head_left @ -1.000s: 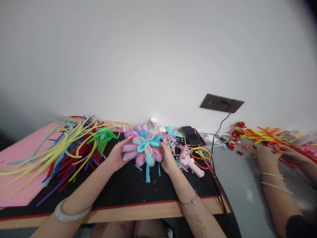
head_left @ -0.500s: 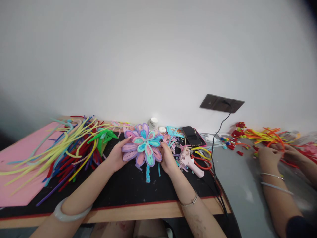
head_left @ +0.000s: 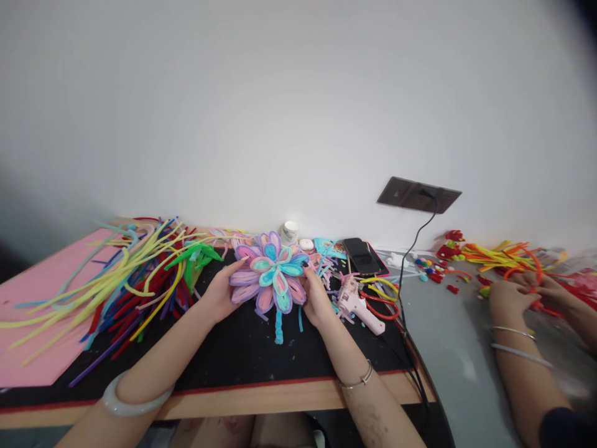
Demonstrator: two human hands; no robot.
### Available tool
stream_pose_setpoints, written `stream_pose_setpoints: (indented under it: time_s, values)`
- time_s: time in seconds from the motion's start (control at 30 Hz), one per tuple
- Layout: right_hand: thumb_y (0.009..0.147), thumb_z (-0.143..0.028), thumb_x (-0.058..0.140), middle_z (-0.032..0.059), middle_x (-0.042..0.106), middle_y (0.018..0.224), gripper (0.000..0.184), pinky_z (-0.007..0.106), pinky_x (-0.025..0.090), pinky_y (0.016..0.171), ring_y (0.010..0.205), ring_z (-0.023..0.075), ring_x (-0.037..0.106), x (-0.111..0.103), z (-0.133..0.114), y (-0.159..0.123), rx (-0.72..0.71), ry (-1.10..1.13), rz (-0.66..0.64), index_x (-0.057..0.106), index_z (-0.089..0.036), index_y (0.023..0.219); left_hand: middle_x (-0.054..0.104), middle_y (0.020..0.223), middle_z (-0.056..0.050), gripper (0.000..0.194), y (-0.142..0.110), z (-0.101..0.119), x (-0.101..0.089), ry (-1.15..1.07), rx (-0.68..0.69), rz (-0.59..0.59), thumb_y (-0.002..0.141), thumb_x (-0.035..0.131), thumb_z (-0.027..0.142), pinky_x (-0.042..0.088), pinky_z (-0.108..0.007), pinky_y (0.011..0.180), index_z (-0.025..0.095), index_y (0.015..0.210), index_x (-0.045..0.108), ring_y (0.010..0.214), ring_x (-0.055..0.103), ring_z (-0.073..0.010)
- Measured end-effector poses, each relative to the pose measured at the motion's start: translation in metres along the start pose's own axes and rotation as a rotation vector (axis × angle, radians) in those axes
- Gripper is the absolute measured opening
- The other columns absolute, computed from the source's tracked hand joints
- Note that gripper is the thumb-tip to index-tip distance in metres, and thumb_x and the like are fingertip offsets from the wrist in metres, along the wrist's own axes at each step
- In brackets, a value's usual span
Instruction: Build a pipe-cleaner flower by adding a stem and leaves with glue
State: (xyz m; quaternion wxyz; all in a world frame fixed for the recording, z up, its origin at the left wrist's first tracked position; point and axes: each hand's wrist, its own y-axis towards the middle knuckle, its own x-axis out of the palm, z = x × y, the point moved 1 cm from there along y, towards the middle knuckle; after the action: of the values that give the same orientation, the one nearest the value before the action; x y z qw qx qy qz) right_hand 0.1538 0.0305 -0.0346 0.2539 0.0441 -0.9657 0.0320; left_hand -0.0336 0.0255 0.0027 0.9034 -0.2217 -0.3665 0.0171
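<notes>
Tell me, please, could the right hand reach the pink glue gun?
Probably yes: the pink glue gun lies close by, its handle uncovered, though the right hand is holding the flower.

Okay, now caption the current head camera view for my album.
Two hands hold a pastel layered flower above a black mat, a pink glue gun lying to the right.

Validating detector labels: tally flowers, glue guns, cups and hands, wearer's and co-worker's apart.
Pipe-cleaner flower: 1
Glue gun: 1
Cup: 1
Wearer's left hand and right hand: 2
Co-worker's hands: 2
Total: 7
</notes>
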Motion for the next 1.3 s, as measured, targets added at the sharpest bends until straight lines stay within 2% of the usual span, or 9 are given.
stream_pose_setpoints:
  time_s: [0.23,0.5,0.77,0.93,1.1,1.2,1.3]
  values:
    - [0.08,-0.043,0.062,-0.0011,0.063,0.057,0.022,0.029,0.045,0.057,0.059,0.0189,0.059,-0.001,0.001,0.001,-0.001,0.019,0.01,0.066,-0.022,0.076,0.068,0.066,-0.005,0.012,0.001,-0.001,-0.002,0.006,0.003,-0.011,0.085,0.053,0.017,0.052,-0.025,0.047,0.014,0.078,0.062,0.052,0.064,-0.0175]
    - [0.08,-0.048,0.061,-0.0007,0.063,0.058,0.027,0.031,0.044,0.06,0.061,0.0196,0.06,-0.002,0.002,0.001,0.0,-0.004,-0.007,0.065,-0.022,0.074,0.068,0.065,-0.006,0.014,0.001,-0.001,-0.002,-0.004,0.011,-0.006,0.085,0.053,0.016,0.053,-0.026,0.048,0.014,0.076,0.063,0.05,0.063,-0.0174]
    - [0.079,-0.048,0.063,-0.0018,0.061,0.056,0.027,0.028,0.043,0.054,0.055,0.017,0.057,-0.002,0.002,0.001,-0.019,0.004,-0.006,0.065,-0.021,0.075,0.069,0.066,-0.006,0.015,0.0,-0.001,-0.001,-0.003,0.009,0.004,0.086,0.052,0.017,0.053,-0.026,0.047,0.014,0.076,0.063,0.053,0.065,-0.0182]
    - [0.08,-0.044,0.063,-0.0042,0.053,0.05,0.026,0.025,0.037,0.046,0.045,0.0124,0.046,-0.002,0.002,0.002,-0.013,0.012,-0.004,0.061,-0.021,0.067,0.068,0.064,-0.005,0.013,-0.001,-0.001,0.0,0.008,0.002,0.004,0.085,0.052,0.017,0.052,-0.025,0.046,0.014,0.077,0.062,0.05,0.064,-0.0168]
    - [0.077,-0.045,0.064,-0.007,0.042,0.046,0.031,0.023,0.026,0.04,0.04,0.0092,0.032,-0.003,-0.001,0.003,-0.081,-0.12,0.099,0.05,-0.022,0.063,0.068,0.063,-0.005,0.013,0.002,-0.001,-0.002,0.015,-0.009,0.019,0.086,0.052,0.018,0.05,-0.023,0.042,0.014,0.078,0.061,0.05,0.064,-0.0165]
    - [0.078,-0.048,0.061,-0.0092,0.038,0.048,0.03,0.022,0.019,0.039,0.038,0.008,0.026,-0.002,-0.005,0.003,-0.126,-0.19,0.15,0.048,-0.023,0.072,0.065,0.059,-0.003,0.014,0.004,0.0,-0.005,0.018,-0.009,0.028,0.086,0.053,0.02,0.048,-0.022,0.038,0.015,0.076,0.06,0.046,0.062,-0.0153]
    - [0.08,-0.045,0.056,-0.01,0.04,0.053,0.026,0.02,0.021,0.04,0.04,0.0082,0.029,-0.004,-0.02,-0.001,-0.218,-0.294,0.238,0.051,-0.022,0.092,0.065,0.059,-0.002,0.016,0.005,0.001,-0.007,0.009,-0.001,0.022,0.088,0.051,0.023,0.047,-0.022,0.038,0.017,0.075,0.06,0.047,0.063,-0.0153]
